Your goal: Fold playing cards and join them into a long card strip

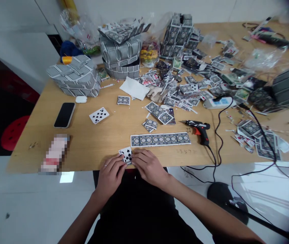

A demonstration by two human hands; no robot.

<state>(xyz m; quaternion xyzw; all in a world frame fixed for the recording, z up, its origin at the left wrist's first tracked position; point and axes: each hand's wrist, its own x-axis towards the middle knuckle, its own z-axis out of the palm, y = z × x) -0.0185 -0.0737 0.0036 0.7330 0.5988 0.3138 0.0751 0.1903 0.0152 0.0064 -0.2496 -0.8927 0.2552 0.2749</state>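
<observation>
At the table's front edge, a playing card [125,154] lies face up between my hands, with a 9 and black pips showing. My left hand [111,173], with a ring on one finger, grips its left side. On the card's right side are the closed fingers of my right hand [149,166]. Just beyond them stretches a strip of joined playing cards [160,139], patterned backs up. A few loose cards [159,113] lie above the strip, and another face-up card [99,115] is off to the left. To the right rests a hot glue gun [197,130].
A phone [64,115], an earbud case [81,99] and a blurred pack [55,154] lie on the left. Grey woven-looking baskets [75,76] stand at the back. Card scraps [174,91] cover the back middle. Black cables run from a power strip [218,102] over the table's front edge.
</observation>
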